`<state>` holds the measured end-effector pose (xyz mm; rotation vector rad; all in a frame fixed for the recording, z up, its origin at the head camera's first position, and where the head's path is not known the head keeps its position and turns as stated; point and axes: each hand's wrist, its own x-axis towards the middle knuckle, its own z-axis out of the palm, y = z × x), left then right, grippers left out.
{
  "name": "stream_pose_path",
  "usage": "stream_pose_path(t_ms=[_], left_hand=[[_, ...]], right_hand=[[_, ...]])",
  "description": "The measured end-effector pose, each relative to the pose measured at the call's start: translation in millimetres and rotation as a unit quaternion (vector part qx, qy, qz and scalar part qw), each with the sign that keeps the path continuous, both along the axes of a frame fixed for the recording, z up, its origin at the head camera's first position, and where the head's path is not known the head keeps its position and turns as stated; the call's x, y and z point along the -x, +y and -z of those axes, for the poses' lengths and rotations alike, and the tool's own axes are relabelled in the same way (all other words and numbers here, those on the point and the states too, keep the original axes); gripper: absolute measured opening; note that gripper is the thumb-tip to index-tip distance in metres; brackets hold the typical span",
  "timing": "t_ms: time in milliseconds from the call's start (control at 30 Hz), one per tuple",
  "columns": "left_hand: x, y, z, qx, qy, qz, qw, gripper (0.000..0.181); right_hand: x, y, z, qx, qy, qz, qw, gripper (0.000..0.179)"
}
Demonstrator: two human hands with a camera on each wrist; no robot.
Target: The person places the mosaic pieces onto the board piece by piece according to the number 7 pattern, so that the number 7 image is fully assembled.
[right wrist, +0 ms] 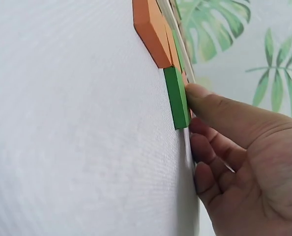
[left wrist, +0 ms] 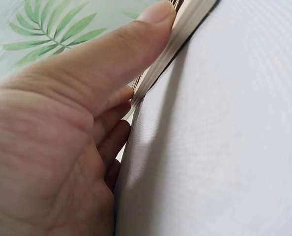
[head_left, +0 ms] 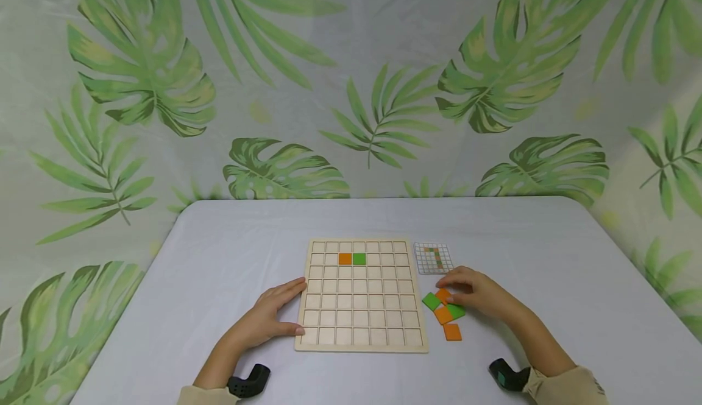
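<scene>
Two beige sleeves (head_left: 570, 388) reach in at the near side, with a black wrist device (head_left: 250, 381) worn on each arm. The left hand (head_left: 269, 313) is spread, its fingers extended and its thumb held apart, both touching the left edge of a square wooden grid board (head_left: 362, 319) that lies flat. To the board's right, the nearest loose piece is an orange square tile (head_left: 452, 332), slightly apart from a cluster. In that cluster, another orange tile (head_left: 443, 315) touches a green tile (head_left: 456, 312) partly covered by the right hand (head_left: 476, 292); a second green tile (head_left: 431, 301) lies at the left. The right hand's fingers are bent, thumb and forefinger on either side of a further orange tile (head_left: 442, 294); I cannot tell whether they pinch it. Farther off, in the board's second row from the far edge, an inset orange tile (head_left: 345, 259) and an inset green tile (head_left: 359, 259) sit in adjoining cells. Just beside the board's far right corner lies a printed pattern card (head_left: 433, 258), its orange and green squares forming a bent line. Beyond, the white tablecloth (head_left: 236, 240) meets a leaf-print backdrop (head_left: 384, 119).
</scene>
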<state>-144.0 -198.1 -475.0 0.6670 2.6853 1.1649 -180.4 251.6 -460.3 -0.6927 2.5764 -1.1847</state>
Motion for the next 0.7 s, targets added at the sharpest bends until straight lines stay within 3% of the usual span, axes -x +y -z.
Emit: stream_pose_path(t_ms=[233, 500, 700], left_hand=[[-0.1, 0.5, -0.7, -0.002, -0.003, -0.001, 1.0000, 0.088], [-0.3, 1.0, -1.3, -0.003, 0.003, 0.003, 1.0000, 0.088], [-0.4, 0.7, -1.1, -0.004, 0.001, 0.001, 1.0000, 0.088]], right_hand=[[1.8, -3, 4.1, -0.039, 0.055, 0.018, 0.9975, 0.026], [0.9, -1, 0.6, -0.038, 0.036, 0.020, 0.9984, 0.025], [3.1, -13, -8.3, -0.043, 0.043, 0.044, 0.9972, 0.027]])
